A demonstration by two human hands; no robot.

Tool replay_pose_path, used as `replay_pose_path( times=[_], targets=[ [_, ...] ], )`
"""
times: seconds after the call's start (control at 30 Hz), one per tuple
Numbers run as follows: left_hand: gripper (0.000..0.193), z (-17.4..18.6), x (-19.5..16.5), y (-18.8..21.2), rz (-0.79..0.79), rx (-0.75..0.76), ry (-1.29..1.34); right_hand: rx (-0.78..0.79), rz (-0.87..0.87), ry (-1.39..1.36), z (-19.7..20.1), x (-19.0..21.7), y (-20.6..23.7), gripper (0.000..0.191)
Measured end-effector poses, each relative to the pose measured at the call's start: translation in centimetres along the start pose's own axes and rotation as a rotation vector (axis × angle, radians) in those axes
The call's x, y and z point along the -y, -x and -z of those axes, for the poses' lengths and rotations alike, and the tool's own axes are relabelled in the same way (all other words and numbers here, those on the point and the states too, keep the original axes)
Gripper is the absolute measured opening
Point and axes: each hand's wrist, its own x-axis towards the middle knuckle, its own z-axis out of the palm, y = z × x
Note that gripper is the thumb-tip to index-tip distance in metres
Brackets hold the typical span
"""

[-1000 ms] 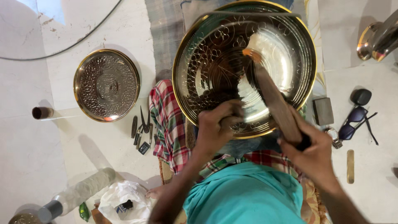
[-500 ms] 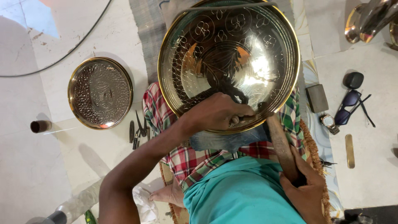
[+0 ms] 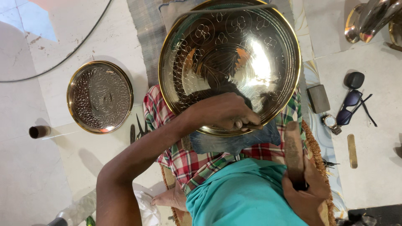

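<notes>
Now the big engraved brass tray [image 3: 251, 37] rests tilted on the person's lap, its face fully showing, where a second ago the wooden mallet crossed it. That wooden mallet [image 3: 293, 150] has dropped beside the lap, gripped in the right hand [image 3: 307, 196]. Left hand [image 3: 224, 111] stays closed around a small chisel [image 3: 250, 125] at the tray's lower rim.
</notes>
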Motion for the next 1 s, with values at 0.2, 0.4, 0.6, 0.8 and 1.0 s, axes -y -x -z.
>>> replay_pose_path(
  times=[0.2,0.4,0.6,0.8,1.0],
  targets=[
    [0.029,0.0,-0.6,0.5,0.013,-0.072,-0.063,0.023,0.07,0.056,-0.6,-1.2,-0.6,0.069],
    [0.041,-1.7,-0.8,1.7,0.171,-0.225,-0.094,0.104,0.028,-0.01,0.2,0.7,-2.9,0.073],
    [0.044,-5.6,-3.6,3.7,0.564,-0.647,-0.06,0.201,0.048,-0.182,0.0,2.2,-5.7,0.074],
    [0.021,-8.8,-5.0,2.9,0.559,-1.233,0.098,0.281,0.064,-0.289,-0.3,4.1,-9.0,0.075],
    [0.025,-8.4,-5.4,2.5,0.609,-1.264,0.08,0.379,0.246,-0.085,0.0,8.1,-13.1,0.078]
  ],
)
